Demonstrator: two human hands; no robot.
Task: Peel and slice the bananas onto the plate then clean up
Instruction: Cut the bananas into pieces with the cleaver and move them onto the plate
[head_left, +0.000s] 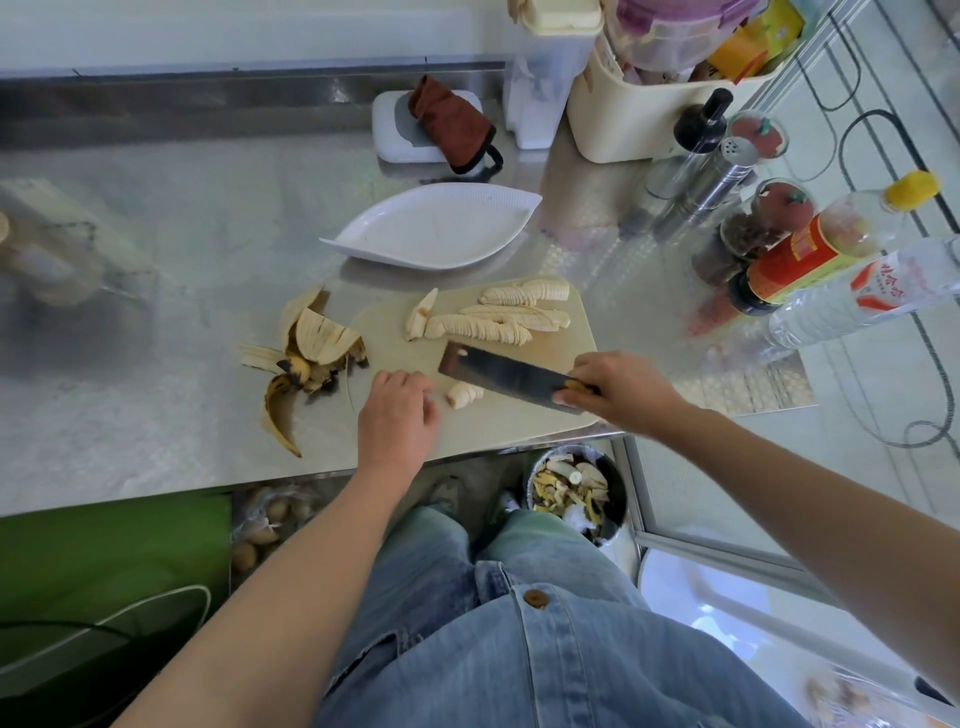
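Observation:
Sliced bananas (498, 317) lie in rows on the beige cutting board (535, 421), with one uncut piece (420, 316) at their left end. A short banana stub (464, 396) sits near the board's front, just under the cleaver (498, 375). My right hand (618, 387) is shut on the cleaver's handle, blade pointing left above the board. My left hand (397, 415) rests on the board to the left of the stub, fingers curled, holding nothing. The white leaf-shaped plate (431, 231) stands behind the board with nothing on it. Banana peels (306, 358) lie left of the board.
Oil and vinegar bottles (810, 260), spice jars (753, 228) and a cream bin (639, 119) crowd the right back of the steel counter. A brown cloth (449, 122) lies on a white box behind the plate. A waste bin (576, 491) with peels stands on the floor below the counter edge.

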